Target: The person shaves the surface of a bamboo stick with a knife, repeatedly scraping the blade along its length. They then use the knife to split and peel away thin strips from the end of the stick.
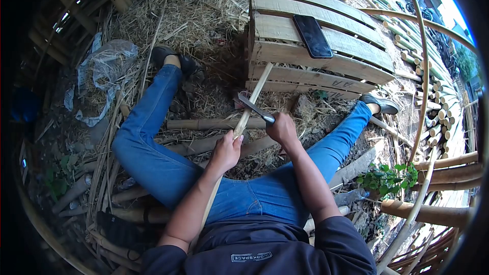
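A pale bamboo strip (259, 87) slants up from my lap toward the wooden crate. My left hand (226, 152) is wrapped around its middle, and the lower part passes beside my left forearm. In my right hand (281, 130) is a knife (255, 108) with a dark handle, gripped in closed fingers. Its blade points up and left and crosses the strip a little above my left hand. The far end of the strip overlaps the crate's near side in this view.
A black phone (312, 36) lies on the slatted wooden crate (285, 5). Clear plastic sheeting (108, 66) sits by my left foot, near loose straw (188, 7). Bamboo poles (201, 124) lie between my legs, and cut poles (440, 107) are stacked at the right.
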Demonstrator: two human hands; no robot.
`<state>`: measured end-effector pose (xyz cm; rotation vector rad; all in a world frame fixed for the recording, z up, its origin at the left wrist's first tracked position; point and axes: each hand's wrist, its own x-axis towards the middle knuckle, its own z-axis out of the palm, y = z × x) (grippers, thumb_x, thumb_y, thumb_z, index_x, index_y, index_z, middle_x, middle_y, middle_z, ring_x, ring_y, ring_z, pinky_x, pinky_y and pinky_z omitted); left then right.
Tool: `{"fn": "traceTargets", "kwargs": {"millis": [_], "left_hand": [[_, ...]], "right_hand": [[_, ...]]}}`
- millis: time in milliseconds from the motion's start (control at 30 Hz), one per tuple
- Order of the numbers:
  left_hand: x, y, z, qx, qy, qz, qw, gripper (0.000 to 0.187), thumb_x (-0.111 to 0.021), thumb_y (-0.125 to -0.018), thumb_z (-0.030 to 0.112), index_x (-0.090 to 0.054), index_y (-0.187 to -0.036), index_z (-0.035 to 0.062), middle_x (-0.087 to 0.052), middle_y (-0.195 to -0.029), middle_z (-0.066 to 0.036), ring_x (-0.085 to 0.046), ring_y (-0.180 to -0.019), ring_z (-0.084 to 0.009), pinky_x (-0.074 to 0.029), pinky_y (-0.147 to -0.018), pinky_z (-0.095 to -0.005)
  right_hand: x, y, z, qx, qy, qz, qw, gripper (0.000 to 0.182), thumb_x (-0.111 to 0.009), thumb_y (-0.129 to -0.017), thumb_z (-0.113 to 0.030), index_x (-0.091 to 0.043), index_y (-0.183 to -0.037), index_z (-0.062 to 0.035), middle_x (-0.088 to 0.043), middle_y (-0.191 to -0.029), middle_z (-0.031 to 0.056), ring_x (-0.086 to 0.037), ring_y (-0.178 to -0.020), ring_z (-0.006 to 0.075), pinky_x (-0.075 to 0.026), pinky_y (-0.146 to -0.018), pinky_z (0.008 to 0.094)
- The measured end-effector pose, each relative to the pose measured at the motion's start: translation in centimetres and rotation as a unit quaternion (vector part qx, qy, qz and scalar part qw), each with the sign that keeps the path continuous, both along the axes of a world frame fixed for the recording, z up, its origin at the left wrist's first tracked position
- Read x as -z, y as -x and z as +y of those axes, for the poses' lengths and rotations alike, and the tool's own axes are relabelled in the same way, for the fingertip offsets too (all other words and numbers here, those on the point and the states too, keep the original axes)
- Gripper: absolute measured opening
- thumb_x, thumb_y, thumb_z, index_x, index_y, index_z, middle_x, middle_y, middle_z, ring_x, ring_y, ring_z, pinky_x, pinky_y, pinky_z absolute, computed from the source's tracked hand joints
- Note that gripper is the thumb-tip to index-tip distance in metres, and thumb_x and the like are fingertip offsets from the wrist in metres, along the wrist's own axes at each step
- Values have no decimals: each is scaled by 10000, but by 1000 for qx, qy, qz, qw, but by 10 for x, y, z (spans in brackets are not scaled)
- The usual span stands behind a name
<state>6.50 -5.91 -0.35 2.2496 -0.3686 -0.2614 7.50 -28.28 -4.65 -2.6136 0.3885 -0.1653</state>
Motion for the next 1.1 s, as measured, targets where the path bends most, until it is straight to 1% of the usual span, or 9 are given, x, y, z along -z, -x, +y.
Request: {"fn": "traceTargets", "kwargs": {"millis": [67, 233, 333, 433, 667, 800, 867, 1033, 1100], "left_hand": [[-1, 0, -1, -2, 9, -5, 1000, 321, -532, -977, 284, -547, -1007, -35, -636, -905, -311, -602, -869, -510, -474, -758, -569], [1, 2, -2, -11, 9, -29, 999, 319, -536, -977, 282, -540, -1004, -36, -632, -907, -317, -598, -861, -513, -471, -754, -571], [2, 1, -2, -15, 22, -11, 1000, 309, -544, -972, 272, -546, -979, -36, -634, -872, -312, -603, -850, -509, -475, -744, -565], [-7, -1, -3, -5, 29, 30, 999, 295, -550, -968, 257, -552, -955, -37, -636, -832, -303, -611, -826, -502, -482, -725, -555], [-2, 0, -1, -7, 42, 8, 999, 291, -550, -968, 255, -555, -950, -35, -636, -817, -301, -614, -811, -500, -487, -708, -548], [5, 1, -1, -10, 30, -6, 999, 313, -547, -971, 272, -554, -958, -41, -635, -827, -306, -610, -818, -506, -482, -712, -556], [5, 0, -1, -7, 32, -3, 999, 322, -546, -973, 277, -553, -958, -45, -634, -825, -307, -609, -819, -509, -481, -712, -557], [0, -1, -1, -4, 28, 15, 999, 332, -547, -973, 281, -550, -952, -50, -634, -825, -307, -610, -822, -508, -481, -715, -555], [1, 0, 0, -11, 33, 21, 999, 315, -557, -974, 271, -551, -936, -42, -626, -806, -283, -611, -808, -484, -470, -688, -519]], "right_hand": [[-14, -3, -19, 25, -37, -5, 999, 169, -628, -747, -142, -678, -740, 20, -634, -747, 298, -648, -753, 458, -521, -733, 516], [5, -2, -20, 44, -14, -36, 998, 193, -649, -761, -171, -676, -741, 19, -627, -725, 293, -644, -735, 459, -527, -713, 506], [-3, 1, -18, -12, -80, -17, 997, 194, -653, -759, -188, -685, -754, 3, -630, -726, 279, -641, -721, 452, -529, -705, 499], [-21, 9, -7, -83, -52, 10, 995, 162, -641, -713, -162, -707, -773, -27, -655, -746, 258, -657, -748, 438, -541, -759, 502], [-24, 8, 4, -96, -29, 45, 994, 170, -613, -708, -141, -727, -803, -58, -667, -771, 241, -661, -772, 426, -537, -783, 494], [-16, -3, -12, -4, -52, 50, 997, 171, -622, -686, -124, -727, -801, -53, -673, -785, 235, -668, -778, 420, -539, -779, 487], [-15, -11, -24, 4, -2, 34, 999, 174, -627, -672, -113, -729, -801, -55, -676, -789, 235, -671, -777, 416, -540, -776, 486], [-17, -12, -19, 7, 8, 22, 1000, 161, -619, -679, -119, -726, -783, -60, -671, -775, 241, -671, -772, 415, -541, -771, 488], [-20, -11, -22, 8, 16, 14, 1000, 164, -620, -686, -124, -724, -793, -57, -670, -774, 243, -669, -773, 419, -539, -772, 492]]}}
